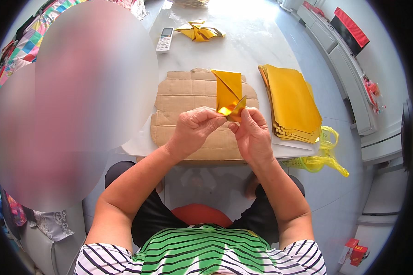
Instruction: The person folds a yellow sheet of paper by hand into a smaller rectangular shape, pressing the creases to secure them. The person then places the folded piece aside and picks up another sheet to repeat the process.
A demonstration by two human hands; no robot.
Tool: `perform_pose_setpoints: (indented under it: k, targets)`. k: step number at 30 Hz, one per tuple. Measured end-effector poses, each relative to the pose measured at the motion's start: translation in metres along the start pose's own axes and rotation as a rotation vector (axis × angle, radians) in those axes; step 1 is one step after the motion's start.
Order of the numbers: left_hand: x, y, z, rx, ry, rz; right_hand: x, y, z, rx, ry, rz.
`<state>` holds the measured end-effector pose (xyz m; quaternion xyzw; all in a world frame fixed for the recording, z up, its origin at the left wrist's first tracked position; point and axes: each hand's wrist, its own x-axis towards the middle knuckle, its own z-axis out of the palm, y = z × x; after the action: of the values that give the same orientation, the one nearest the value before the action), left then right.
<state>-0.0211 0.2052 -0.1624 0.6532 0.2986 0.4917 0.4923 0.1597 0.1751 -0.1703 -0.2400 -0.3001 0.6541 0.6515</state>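
Both hands hold one partly folded sheet of gold foil paper (229, 87) above a flattened piece of brown cardboard (179, 92). My left hand (198, 127) pinches the sheet's lower left corner between thumb and fingers. On the other side, my right hand (253, 130) grips the lower right part, where a flap curls up. A diagonal fold crosses the sheet's upper part. To the right of the cardboard lies a thick stack of gold paper sheets (292, 99). Farther back on the table, folded gold paper pieces (200, 31) lie in a small heap.
A white remote control (165, 40) lies on the pale marble-look table (247, 48), left of the folded pieces. More gold paper (191, 2) sits at the far end. A green basket with a yellow plastic bag (325, 160) is beside the table's near right corner. A large blurred area covers the left.
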Motion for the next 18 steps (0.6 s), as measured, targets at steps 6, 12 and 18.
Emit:
perform_pose_setpoints:
  k: [6,12,18]
  targets:
    - [-0.001,0.001,-0.001,0.107,-0.069,0.046,0.001,-0.004,-0.001,0.038,0.006,0.067]
    - [-0.002,-0.002,0.002,0.104,-0.081,0.078,0.002,-0.002,-0.007,0.077,0.078,0.142]
    - [-0.006,-0.005,0.009,0.01,0.01,-0.023,0.002,0.005,-0.005,0.041,0.159,0.076]
